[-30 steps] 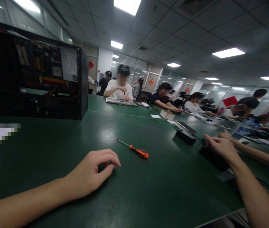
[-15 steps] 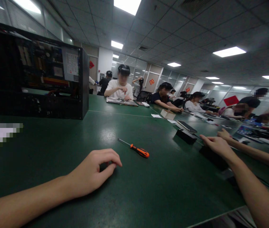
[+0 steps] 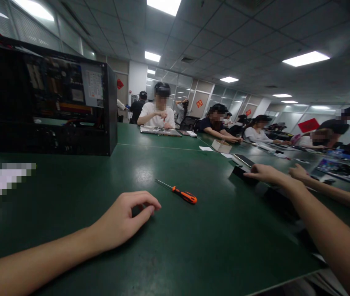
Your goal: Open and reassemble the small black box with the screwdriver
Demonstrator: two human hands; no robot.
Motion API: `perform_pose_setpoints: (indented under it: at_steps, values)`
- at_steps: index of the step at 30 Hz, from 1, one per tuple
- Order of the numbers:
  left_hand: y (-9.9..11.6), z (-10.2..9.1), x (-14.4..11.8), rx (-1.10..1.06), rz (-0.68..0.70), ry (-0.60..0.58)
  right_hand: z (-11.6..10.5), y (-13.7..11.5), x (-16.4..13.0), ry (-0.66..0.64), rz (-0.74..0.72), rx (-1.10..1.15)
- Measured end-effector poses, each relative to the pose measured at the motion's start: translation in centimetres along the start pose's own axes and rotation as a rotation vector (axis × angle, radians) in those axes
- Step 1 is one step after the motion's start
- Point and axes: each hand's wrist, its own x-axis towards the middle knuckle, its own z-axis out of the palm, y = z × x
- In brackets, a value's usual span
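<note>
My left hand (image 3: 136,218) rests on the green tabletop with loosely curled fingers and nothing in it. Just beyond its fingertips lies a screwdriver (image 3: 184,195) with an orange and black handle, its metal tip pointing away to the left. Reaching out on the right, my right hand (image 3: 264,173) has its thumb and fingers closed on the near end of a small black box (image 3: 238,172). A flat dark device with a pale edge (image 3: 244,160) lies right behind that box, partly covered by the hand.
An open black computer case (image 3: 110,111) stands at the left. A small pale box (image 3: 221,146) and white papers (image 3: 206,148) lie farther back. Another person's hand (image 3: 298,172) reaches in beyond my right arm. A seated person (image 3: 158,115) works across the table.
My right hand has moved left and slightly up, onto the end of the black box. The view has shifted slightly. My left hand and the screwdriver stay in place.
</note>
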Motion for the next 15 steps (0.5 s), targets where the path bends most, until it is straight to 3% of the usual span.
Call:
perform_pose_setpoints:
  at_steps: [4, 7, 11, 13, 15]
  values:
    - [-0.1, -0.2, 0.3, -0.037, -0.070, 0.056, -1.1, -3.4, 0.0, -0.042, -0.012, -0.020]
    - [-0.6, -0.2, 0.3, -0.060, -0.112, 0.138, -3.1, -6.9, -2.5, 0.011, -0.148, 0.067]
    - [-1.1, -0.1, 0.3, -0.094, -0.132, 0.240, -5.6, -13.9, -9.0, 0.010, -0.469, 0.277]
    - [-1.2, 0.0, 0.3, -0.127, -0.139, 0.286, -5.9, -18.1, -12.6, -0.028, -0.761, 0.429]
    - [-1.1, 0.0, 0.4, -0.175, -0.144, 0.316, -5.2, -22.1, -15.4, -0.063, -0.970, 0.422]
